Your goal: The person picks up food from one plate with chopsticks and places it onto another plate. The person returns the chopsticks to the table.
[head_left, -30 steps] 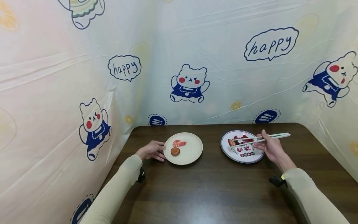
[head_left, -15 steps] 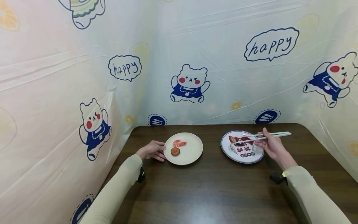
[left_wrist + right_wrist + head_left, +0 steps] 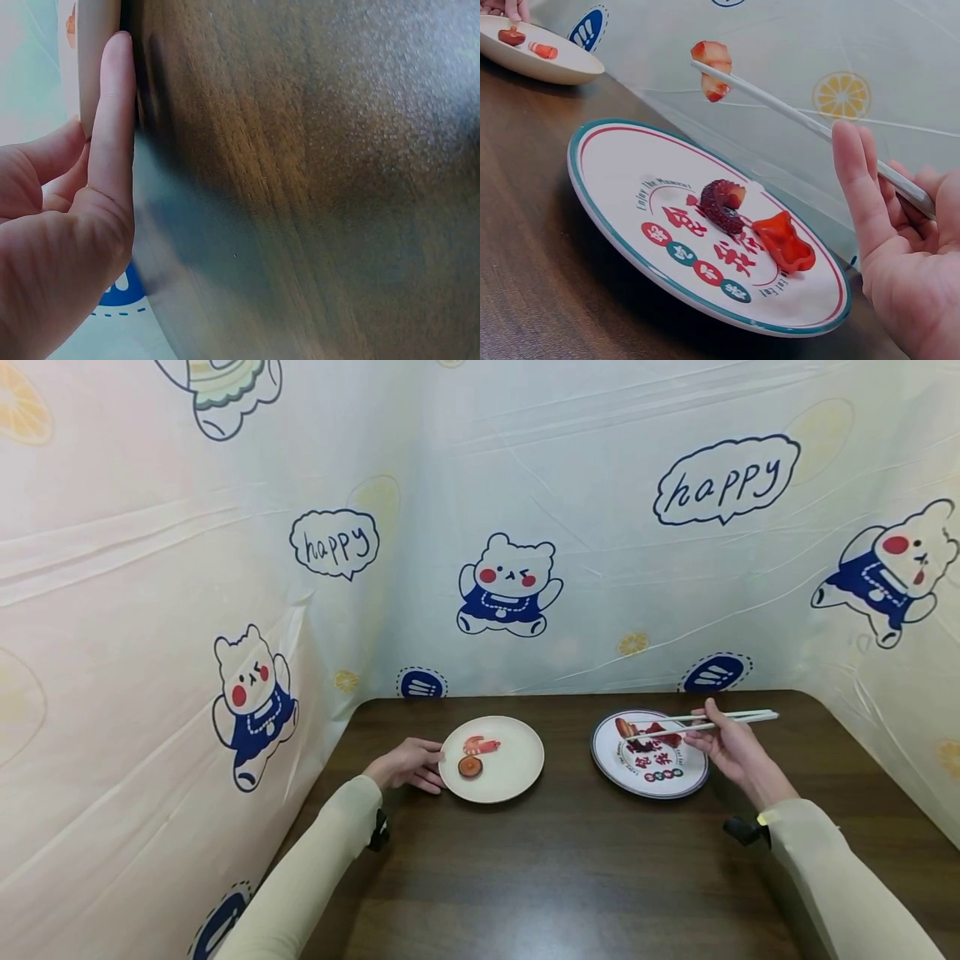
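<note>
My right hand [image 3: 738, 753] holds a pair of pale chopsticks [image 3: 753, 716]. Their tips grip a red-and-cream food piece [image 3: 711, 71], which hangs above a white printed plate [image 3: 607, 161]. On that plate lie a dark purple-red curled piece [image 3: 721, 206], much like an octopus tentacle, and a wavy bright red piece [image 3: 786, 241]. My left hand [image 3: 408, 765] pinches the left edge of a cream plate [image 3: 517, 768], thumb at the rim and a finger [image 3: 114, 97] along its underside. A pink-red shrimp [image 3: 480, 744] and a round brown mushroom-like piece [image 3: 470, 766] rest on the cream plate.
Both plates stand toward the back of a dark brown wooden table [image 3: 555, 877], with a gap between them. A pale curtain [image 3: 525, 468] with cartoon bears encloses the table at the back and both sides.
The chopsticks have lifted the red-and-cream piece off the printed plate, and the right hand has risen slightly with them. The left hand and cream plate have stayed in place.
</note>
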A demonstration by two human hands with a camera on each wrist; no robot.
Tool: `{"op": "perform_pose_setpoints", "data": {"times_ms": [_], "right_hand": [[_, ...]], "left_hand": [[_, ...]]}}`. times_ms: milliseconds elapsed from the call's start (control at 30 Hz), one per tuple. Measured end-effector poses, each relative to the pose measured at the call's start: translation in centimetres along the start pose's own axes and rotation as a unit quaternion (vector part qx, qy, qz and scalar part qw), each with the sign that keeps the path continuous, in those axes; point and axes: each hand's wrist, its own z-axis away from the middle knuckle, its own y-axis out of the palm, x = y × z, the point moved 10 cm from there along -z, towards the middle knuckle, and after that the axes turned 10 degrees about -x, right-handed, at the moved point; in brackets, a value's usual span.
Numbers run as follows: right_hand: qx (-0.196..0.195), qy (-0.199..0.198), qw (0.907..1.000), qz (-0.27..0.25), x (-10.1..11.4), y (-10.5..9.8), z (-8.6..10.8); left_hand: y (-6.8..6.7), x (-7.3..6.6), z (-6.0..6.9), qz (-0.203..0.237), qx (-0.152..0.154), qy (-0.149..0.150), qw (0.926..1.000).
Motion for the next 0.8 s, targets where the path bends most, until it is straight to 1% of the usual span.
{"op": "perform_pose_setpoints", "data": {"times_ms": [167, 367, 567, 700, 800], "right_hand": [[0.036, 0.003, 0.9994, 0.0, 0.3, 0.7, -0.2], [0.071, -0.008, 0.9974, 0.011, 0.7, 1.6, -0.5], [0.088, -0.012, 0.996, 0.008, 0.8, 2.2, -0.4], [0.09, -0.013, 0.9958, 0.011, 0.8, 2.4, -0.4], [0.084, -0.014, 0.9962, 0.014, 0.8, 2.4, -0.6]], "left_hand": [[0.0, -0.1, 0.1, 0.0, 0.001, 0.002, 1.0], [0.0, -0.1, 0.0, 0.001, -0.001, 0.001, 1.0], [0.0, 0.0, 0.0, 0.001, -0.001, 0.002, 1.0], [0.0, 0.0, 0.0, 0.0, -0.003, 0.0, 1.0], [0.0, 0.0, 0.0, -0.001, -0.003, 0.0, 1.0]]}}
